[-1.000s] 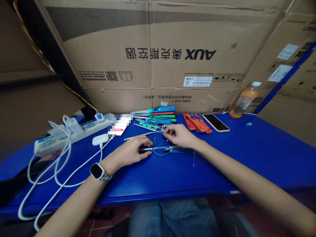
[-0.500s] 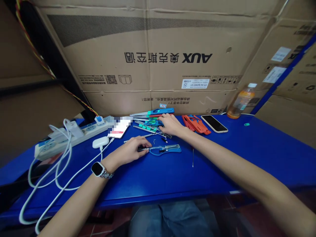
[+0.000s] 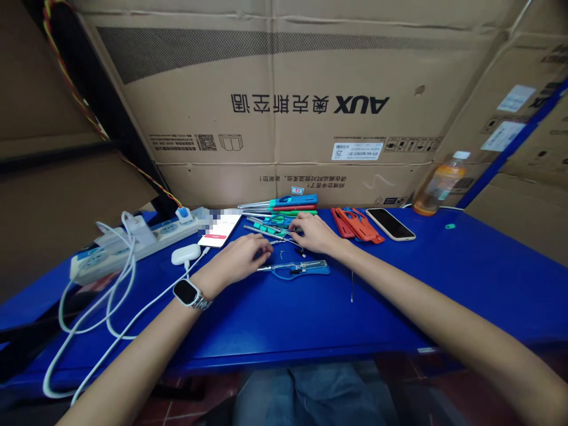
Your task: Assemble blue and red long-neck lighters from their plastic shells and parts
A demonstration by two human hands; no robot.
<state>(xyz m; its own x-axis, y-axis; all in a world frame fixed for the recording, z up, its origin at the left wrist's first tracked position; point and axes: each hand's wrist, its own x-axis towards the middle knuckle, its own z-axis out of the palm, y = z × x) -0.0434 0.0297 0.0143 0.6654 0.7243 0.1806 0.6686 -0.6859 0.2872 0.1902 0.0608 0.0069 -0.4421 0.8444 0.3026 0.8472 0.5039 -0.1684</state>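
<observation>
An opened lighter [image 3: 313, 271], long-nosed with a blue half-shell and a clear fuel tank, lies on the blue table. My left hand [image 3: 237, 259] hovers by the tip of its metal tube, fingers curved, the thumb apart and nothing visible between them. Over the right side of a pile of long-nosed lighters and parts [image 3: 264, 228], my right hand [image 3: 317, 234] has thumb and fingers bent together. What they pinch is hidden. A small black part [image 3: 300, 252] with thin wire sits just below those fingers, and tiny metal bits [image 3: 281, 254] lie between the hands.
Red and orange lighter shells [image 3: 357, 223] and a phone [image 3: 390, 224] lie right of the pile. A drink bottle [image 3: 439, 183] stands farther right. On the left are a power strip [image 3: 151, 245], white cables, a white case [image 3: 186, 254] and a lit screen [image 3: 222, 228]. Cardboard [image 3: 195, 106] walls the back.
My left hand has let go of the opened lighter's metal tube and lifted slightly away. My right hand stays at the pile, its fingers a little lower. The view has shifted slightly.
</observation>
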